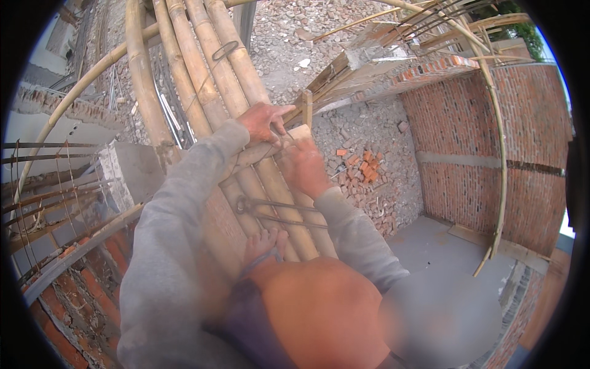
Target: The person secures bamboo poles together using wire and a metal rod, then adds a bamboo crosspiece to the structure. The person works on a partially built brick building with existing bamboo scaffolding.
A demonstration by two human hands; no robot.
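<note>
The person's left hand (pixel 264 123) is near the middle of the frame, index finger stretched out to the right and the other fingers bent; whether it grips anything cannot be told. Just below and to the right, the right hand (pixel 305 167) has its fingers curled in at the end of a short cross pole (pixel 247 159). What lies between those fingers is too small to make out.

The cross pole lies slantwise over a row of long bamboo poles (pixel 246 67), which run from the upper left of the frame down to its lower middle. A loop of wire (pixel 225 50) sits on the poles above the hands. Below the hands, a pair of pincers (pixel 276 212) lies across the poles, handles to the right, near a bare foot (pixel 265 244).

An upright wooden post (pixel 307 108) stands just beyond the left hand. Loose orange bricks (pixel 370 167) lie on rubble right of center, a brick wall (pixel 455 114) fills the upper right, and rusty bars (pixel 52 158) show at the left edge.
</note>
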